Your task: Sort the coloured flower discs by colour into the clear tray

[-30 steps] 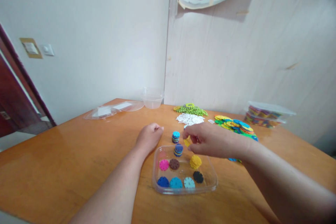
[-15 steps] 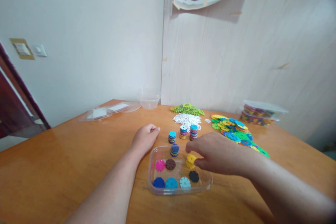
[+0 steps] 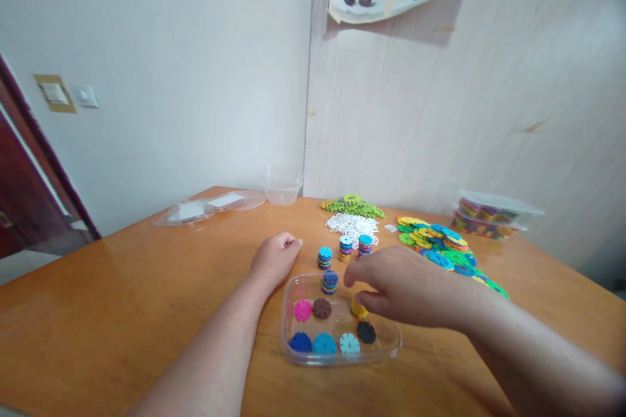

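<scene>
A clear plastic tray (image 3: 391,339) lies on the wooden table (image 3: 122,313) before me, with flat notched discs in pink, brown, blue, light blue and black laid out in it. My right hand (image 3: 405,287) reaches over the tray's back right, fingers curled down onto a small yellow disc stack (image 3: 358,309). A blue disc stack (image 3: 329,281) stands at the tray's back edge. My left hand (image 3: 274,258) rests on the table just left of the tray as a loose fist, with nothing visible in it.
Three short disc stacks (image 3: 345,249) stand behind the tray. Farther back lie white pieces (image 3: 353,224), green pieces (image 3: 353,206) and a spread of mixed coloured discs (image 3: 440,247). A lidded box of discs (image 3: 493,216) sits at right, clear lids (image 3: 205,207) and a clear cup (image 3: 282,185) at back left.
My right hand has come down from above the tray's back edge, carrying a yellow disc, onto the yellow stack in the tray. My left hand has stayed put.
</scene>
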A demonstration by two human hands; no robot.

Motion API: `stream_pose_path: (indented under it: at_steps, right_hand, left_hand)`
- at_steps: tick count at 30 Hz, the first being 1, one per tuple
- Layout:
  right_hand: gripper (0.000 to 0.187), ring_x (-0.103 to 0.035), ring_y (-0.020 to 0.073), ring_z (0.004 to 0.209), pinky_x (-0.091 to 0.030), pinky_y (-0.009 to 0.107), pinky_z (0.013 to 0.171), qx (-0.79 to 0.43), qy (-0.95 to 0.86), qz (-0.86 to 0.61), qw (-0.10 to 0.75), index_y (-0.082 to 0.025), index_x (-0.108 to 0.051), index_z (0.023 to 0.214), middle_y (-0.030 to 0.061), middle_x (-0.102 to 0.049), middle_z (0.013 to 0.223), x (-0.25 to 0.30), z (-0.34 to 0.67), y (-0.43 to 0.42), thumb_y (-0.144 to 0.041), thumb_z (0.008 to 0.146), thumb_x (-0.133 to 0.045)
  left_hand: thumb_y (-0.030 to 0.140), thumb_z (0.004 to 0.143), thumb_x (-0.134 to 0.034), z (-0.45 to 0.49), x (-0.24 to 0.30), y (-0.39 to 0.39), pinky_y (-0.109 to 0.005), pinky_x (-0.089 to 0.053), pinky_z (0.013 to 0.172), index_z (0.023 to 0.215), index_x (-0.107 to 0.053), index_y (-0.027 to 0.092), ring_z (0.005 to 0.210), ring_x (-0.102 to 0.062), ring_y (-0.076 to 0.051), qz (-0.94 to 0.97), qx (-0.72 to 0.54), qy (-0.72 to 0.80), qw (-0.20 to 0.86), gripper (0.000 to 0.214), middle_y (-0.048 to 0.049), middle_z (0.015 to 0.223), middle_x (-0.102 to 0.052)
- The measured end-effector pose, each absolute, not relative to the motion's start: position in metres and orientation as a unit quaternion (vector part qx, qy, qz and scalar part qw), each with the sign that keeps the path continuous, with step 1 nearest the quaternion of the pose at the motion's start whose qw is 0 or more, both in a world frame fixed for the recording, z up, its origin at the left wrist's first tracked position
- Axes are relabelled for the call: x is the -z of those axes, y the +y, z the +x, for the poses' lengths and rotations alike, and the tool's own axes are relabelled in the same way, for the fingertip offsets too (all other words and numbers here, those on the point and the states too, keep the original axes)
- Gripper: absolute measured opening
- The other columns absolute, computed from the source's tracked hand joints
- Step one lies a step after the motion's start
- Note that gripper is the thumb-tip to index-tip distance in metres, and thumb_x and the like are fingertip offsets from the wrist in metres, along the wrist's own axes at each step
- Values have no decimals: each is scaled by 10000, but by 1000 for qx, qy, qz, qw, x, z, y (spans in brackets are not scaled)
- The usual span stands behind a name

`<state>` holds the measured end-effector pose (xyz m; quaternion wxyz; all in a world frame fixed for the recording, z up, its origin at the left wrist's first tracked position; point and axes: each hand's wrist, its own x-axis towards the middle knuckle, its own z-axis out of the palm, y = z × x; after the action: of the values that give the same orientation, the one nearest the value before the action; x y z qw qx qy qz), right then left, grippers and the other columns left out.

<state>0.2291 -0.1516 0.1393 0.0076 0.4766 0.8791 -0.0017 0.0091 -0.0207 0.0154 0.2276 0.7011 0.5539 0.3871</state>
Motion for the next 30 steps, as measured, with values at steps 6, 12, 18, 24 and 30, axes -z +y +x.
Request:
stream_pose_path:
  at_steps: [6,12,18,24,30]
  right_hand:
    - [303,-653,210,851,-389,291,649,-29,848,529,-9,-288,-695,1049,35,-735,941,-137,217,-114,-361,849,-480]
    - [384,-640,272,968,-444,331,696,-92,833,541,64,-243,-687,1127,105,-709,1076,-129,196,-79,-369,832,-475]
    - [406,-654,313,919,-466,370,691,-87,822,554,94,-151,-744,980,181,-716,995,-122,187,-66,-421,825,-484]
    - [386,-650,301,921,-453,356,693,-83,822,558,80,-162,-737,978,167,-714,998,-122,186,-65,-413,816,-492]
    - [375,-632,219,842,-402,275,614,-32,833,552,19,-240,-682,1081,70,-712,980,-137,195,-87,-432,798,-531]
  left_hand:
    - [511,819,-498,9,-14,-19,-238,-308,534,678,-598,190,595,-547,-144,699,-391,552,230,365,2,600,-625]
    - [509,824,-495,9,-14,-20,-236,-317,549,707,-623,188,625,-563,-148,700,-395,547,233,364,1,618,-639]
    - [504,816,-508,10,-14,-20,-237,-305,549,718,-635,185,630,-562,-146,697,-389,560,222,357,0,632,-646]
    - [499,820,-503,10,-13,-20,-237,-304,548,728,-645,186,631,-562,-145,696,-392,557,228,355,-3,636,-652]
    - [481,820,-503,9,-15,-20,-240,-303,539,686,-626,187,619,-563,-140,702,-393,550,225,346,-1,630,-649]
